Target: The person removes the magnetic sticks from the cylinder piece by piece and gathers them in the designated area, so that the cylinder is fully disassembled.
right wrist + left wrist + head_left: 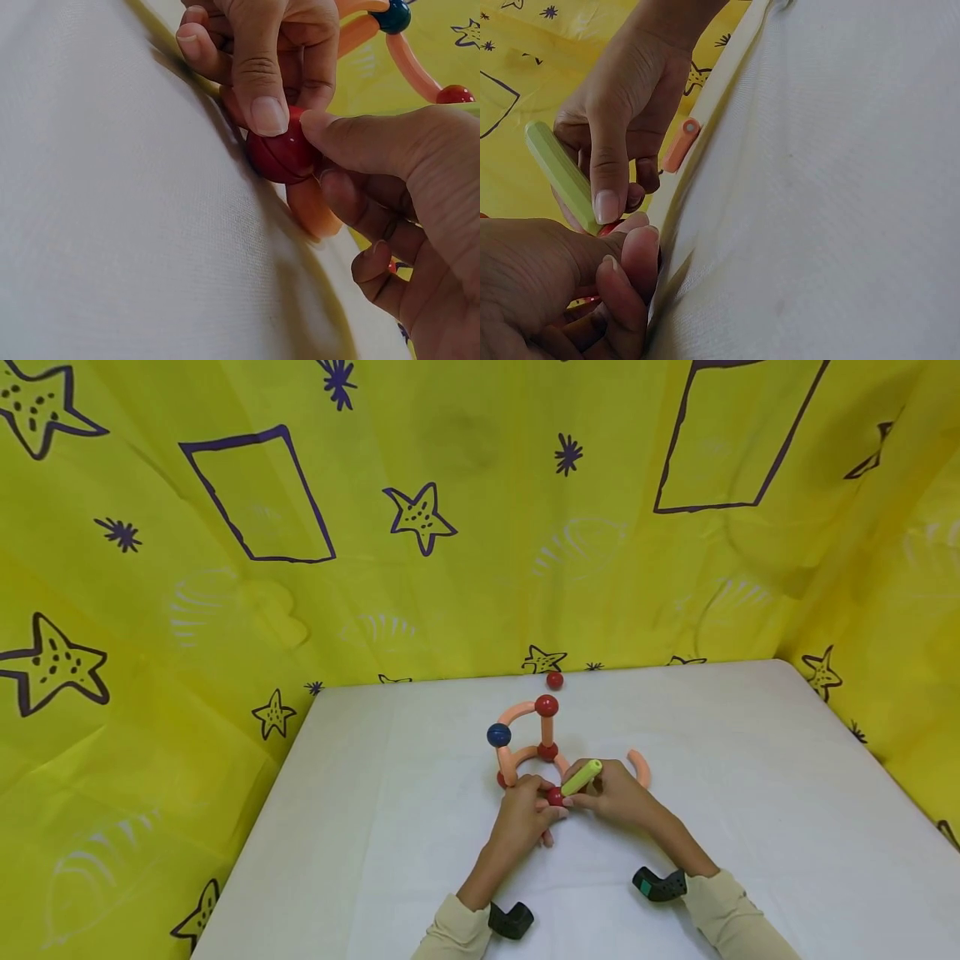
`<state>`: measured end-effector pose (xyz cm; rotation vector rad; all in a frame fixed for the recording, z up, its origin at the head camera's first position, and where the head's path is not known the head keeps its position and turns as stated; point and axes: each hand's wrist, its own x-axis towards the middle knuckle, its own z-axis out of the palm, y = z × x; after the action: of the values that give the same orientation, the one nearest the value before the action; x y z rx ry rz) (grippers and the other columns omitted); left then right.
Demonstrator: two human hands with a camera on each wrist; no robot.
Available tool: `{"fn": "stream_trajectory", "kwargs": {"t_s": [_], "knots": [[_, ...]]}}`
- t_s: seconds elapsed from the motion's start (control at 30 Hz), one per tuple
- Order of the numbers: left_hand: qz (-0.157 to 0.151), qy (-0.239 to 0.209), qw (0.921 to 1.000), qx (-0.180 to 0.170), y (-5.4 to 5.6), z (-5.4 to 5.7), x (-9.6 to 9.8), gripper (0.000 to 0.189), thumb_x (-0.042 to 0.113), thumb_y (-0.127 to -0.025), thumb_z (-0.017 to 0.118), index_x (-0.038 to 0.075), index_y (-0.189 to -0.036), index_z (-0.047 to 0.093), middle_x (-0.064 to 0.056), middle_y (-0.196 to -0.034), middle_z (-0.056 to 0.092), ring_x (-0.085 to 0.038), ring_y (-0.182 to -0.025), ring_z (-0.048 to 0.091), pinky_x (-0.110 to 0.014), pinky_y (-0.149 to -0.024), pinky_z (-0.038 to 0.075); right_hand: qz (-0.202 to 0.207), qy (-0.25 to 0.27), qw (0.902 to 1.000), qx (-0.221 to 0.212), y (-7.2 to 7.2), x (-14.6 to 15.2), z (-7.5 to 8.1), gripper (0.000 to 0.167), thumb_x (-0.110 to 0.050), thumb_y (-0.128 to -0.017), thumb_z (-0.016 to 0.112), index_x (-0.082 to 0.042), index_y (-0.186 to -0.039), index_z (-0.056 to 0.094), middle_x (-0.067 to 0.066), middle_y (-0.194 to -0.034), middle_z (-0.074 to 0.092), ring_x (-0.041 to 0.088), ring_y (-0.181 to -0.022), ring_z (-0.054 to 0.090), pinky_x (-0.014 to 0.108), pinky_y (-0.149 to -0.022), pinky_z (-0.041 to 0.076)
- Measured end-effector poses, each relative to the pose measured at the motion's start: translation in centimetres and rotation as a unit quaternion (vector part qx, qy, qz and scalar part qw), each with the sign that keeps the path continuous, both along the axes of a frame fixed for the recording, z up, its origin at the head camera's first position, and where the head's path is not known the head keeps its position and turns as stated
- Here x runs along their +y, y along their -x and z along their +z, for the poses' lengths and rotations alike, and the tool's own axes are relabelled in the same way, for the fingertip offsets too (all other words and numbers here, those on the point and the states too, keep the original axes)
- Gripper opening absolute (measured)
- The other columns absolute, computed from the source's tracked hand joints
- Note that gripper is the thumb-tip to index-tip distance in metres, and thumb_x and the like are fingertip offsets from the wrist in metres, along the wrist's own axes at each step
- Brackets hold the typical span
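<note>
My left hand (519, 817) pinches a red ball (281, 157), its thumb lying across the ball's surface. Between the fingers of my right hand (617, 792) is a light green rod (582, 777), tilted, its lower end at that same ball. The right thumb touches the ball too. Behind the hands stands a frame of peach-orange rods and balls, with a blue ball (498, 735) at its left and a red top ball (547, 705) on a straight orange rod (547, 731). The left fingers hide part of the frame's near side.
A loose curved orange rod (640, 768) lies right of the right hand. Near the back edge of the white table (360, 860) sits another red ball (555, 680). Yellow patterned cloth (480, 593) hangs behind and at both sides.
</note>
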<state>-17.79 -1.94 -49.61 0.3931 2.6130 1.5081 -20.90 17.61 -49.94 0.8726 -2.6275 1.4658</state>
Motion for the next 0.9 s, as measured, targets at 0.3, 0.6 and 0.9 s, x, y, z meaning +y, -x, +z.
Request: {"fn": "stream_trajectory", "kwargs": {"t_s": [0.3, 0.6, 0.9], "knots": [[0.002, 0.007, 1.0, 0.004, -0.05, 0.13, 0.04, 0.034, 0.015, -0.083, 0.077, -0.002, -0.109, 0.063, -0.009, -0.103, 0.059, 0.0, -0.037, 0.049, -0.02, -0.039, 0.044, -0.004, -0.023, 0.9996, 0.017, -0.06, 0.13, 0.1, 0.013, -0.019, -0.083, 0.078, -0.02, -0.095, 0.072, -0.01, -0.091, 0.072, 0.001, -0.08, 0.058, 0.022, -0.073, 0.049], [0.0, -0.007, 1.0, -0.006, -0.02, -0.03, 0.1, 0.033, 0.013, -0.083, 0.076, -0.002, -0.108, 0.062, -0.009, -0.103, 0.058, -0.002, -0.038, 0.052, -0.021, -0.039, 0.045, -0.008, -0.02, 0.9996, 0.016, -0.18, 0.26, 0.28, 0.013, -0.018, -0.083, 0.078, -0.019, -0.094, 0.073, -0.011, -0.088, 0.073, 0.0, -0.078, 0.058, 0.021, -0.072, 0.049], [-0.001, -0.015, 0.9999, -0.008, -0.13, 0.05, 0.07, 0.032, 0.012, -0.083, 0.076, -0.003, -0.108, 0.062, -0.01, -0.103, 0.058, -0.003, -0.038, 0.053, -0.022, -0.039, 0.045, -0.014, -0.01, 0.9996, 0.024, -0.22, 0.31, 0.41, 0.012, -0.016, -0.083, 0.078, -0.019, -0.094, 0.073, -0.011, -0.089, 0.073, -0.001, -0.074, 0.054, 0.02, -0.067, 0.045]]}}
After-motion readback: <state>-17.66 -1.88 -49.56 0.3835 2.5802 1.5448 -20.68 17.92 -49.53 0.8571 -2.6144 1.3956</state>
